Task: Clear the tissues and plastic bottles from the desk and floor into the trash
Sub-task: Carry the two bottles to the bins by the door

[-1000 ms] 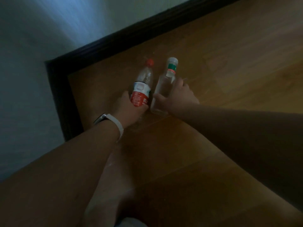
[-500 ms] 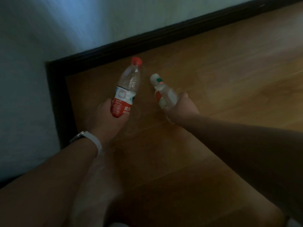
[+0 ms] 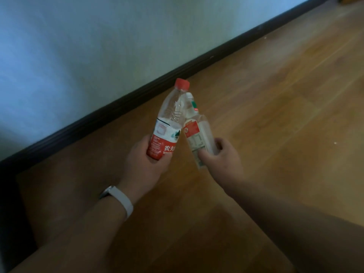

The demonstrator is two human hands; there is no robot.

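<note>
**A:** Starting at the hands. What are they doing?

**B:** The left hand (image 3: 145, 164), at centre frame, is gripping the base of the red-capped bottle (image 3: 167, 123), with fingers curling round its red label. The right hand (image 3: 222, 160), just to the right, is pinching the lower body of the white-capped bottle (image 3: 199, 134) between thumb and fingers. Both bottles are tilting inward, and their necks are crossing just above centre. I cannot tell whether they are touching.

**A:** Which step are you logging?

**B:** I'm judging it as the carry. Both bottles are being held in the air above the wooden floor (image 3: 275, 115). The next move is calling for a turn toward the trash and a drop. No bin is showing, so it is needing to be found first.

**A:** And further out?

**B:** A white wristband (image 3: 118, 200) is sitting on the left wrist, lower left of centre. A dark baseboard (image 3: 118, 109) is running diagonally from lower left to upper right, with a pale wall (image 3: 78, 46) filling the upper left. A pale speck (image 3: 335, 143) is lying on the floor near the right edge, too small to identify.

**A:** Anything getting in the way?

**B:** Mainly that both hands are full. Any tissues, none of which are showing here, are likely waiting until one hand frees up.
</note>
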